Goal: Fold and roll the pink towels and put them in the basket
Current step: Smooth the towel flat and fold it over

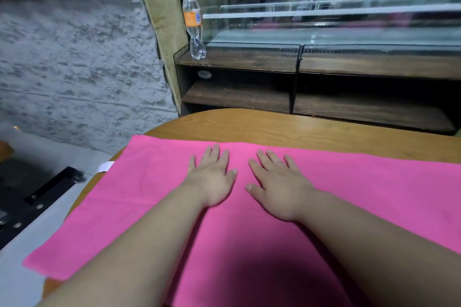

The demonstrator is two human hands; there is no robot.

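Lying flat across the wooden table point(299, 129), the pink towel point(139, 194) runs from the table's rounded left edge, which its left end overhangs, out past the right side of the view. Both hands rest on it near its far edge, side by side and apart, thumbs pointing toward each other. The left hand point(211, 177) lies palm down with its fingers straight and slightly spread, gripping nothing. The right hand point(277, 182) lies the same way, flat on the cloth.

A small white tag point(105, 166) sticks out from the towel's left edge; no print can be made out on it.

Beyond the table, a clear plastic bottle point(193, 22) with a dark cap stands upright at the left end of a dark wooden counter point(249, 62). Its orange label point(190, 18) carries a small blue patch, but the writing is too blurred to read. Just below it, a pale oval badge point(204, 74) sits on the counter's dark front; its lettering is also illegible.
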